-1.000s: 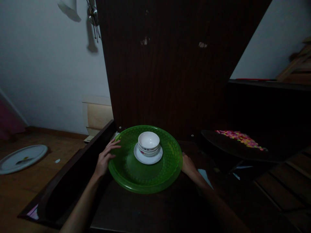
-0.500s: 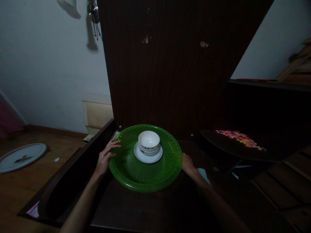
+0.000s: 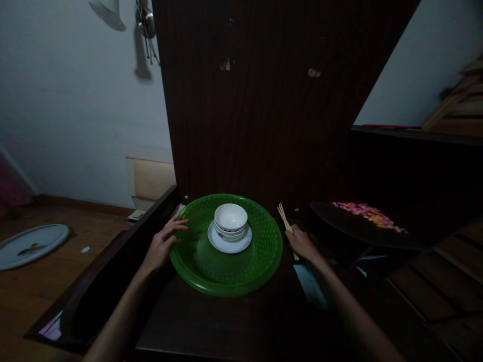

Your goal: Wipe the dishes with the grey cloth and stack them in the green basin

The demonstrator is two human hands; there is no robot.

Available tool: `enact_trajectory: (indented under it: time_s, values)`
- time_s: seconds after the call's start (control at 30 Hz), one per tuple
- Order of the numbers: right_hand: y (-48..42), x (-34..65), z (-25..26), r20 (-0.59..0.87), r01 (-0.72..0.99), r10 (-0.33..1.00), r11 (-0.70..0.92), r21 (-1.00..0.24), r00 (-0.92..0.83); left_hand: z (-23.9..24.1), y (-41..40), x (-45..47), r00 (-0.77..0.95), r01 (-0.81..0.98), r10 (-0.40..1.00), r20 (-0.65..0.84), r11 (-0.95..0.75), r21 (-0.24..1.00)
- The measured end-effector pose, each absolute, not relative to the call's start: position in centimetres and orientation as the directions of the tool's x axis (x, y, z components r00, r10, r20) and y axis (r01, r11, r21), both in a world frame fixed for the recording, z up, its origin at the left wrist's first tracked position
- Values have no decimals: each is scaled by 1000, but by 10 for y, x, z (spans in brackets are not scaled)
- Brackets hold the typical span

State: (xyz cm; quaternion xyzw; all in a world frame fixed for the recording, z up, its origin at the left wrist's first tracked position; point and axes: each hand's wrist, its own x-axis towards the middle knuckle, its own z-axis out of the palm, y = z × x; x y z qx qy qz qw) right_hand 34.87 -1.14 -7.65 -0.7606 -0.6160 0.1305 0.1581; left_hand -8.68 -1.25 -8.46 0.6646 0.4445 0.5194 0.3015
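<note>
A green plastic basin [image 3: 226, 289] sits on the dark wooden surface. Inside it is a white plate [image 3: 230, 247] with a stack of white bowls [image 3: 231, 217] on top. My left hand [image 3: 166, 241] is at the basin's left rim, fingers laid over the edge into the inside; its thumb is hard to make out. Just right of the basin, my right hand [image 3: 300, 241] is closed around a bundle of chopsticks [image 3: 284, 217]. Their tips stick out above the fist and the other ends show below it.
A pale blue cloth or paper [image 3: 310, 285] lies below my right wrist. Farther right, a dark ledge [image 3: 324, 216] bears colourful small pieces [image 3: 368, 215]. A tall dark panel [image 3: 256, 110] rises behind the basin. On the floor at left is a pale oval board [image 3: 33, 244].
My right hand has come away from the basin's right side and moved slightly right and up, now with chopsticks in it. The left hand and the basin have hardly moved.
</note>
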Motion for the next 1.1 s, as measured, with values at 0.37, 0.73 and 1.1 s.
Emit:
enact_trajectory:
  time_s: [0.37, 0.73, 1.1]
  values:
    - [-28, 244, -31, 126, 428, 981, 177, -887, -145, -30, -25, -26, 160, 412, 900, 405, -434, 801]
    - [-20, 154, -43, 46, 582, 892, 331, -743, -449, -30, 15, -21, 112, 126, 992, 57, -72, 989]
    - [-12, 121, -65, -201, 800, 792, 498, -334, -577, -33, 6, -52, 55, 828, 946, 320, -222, 515]
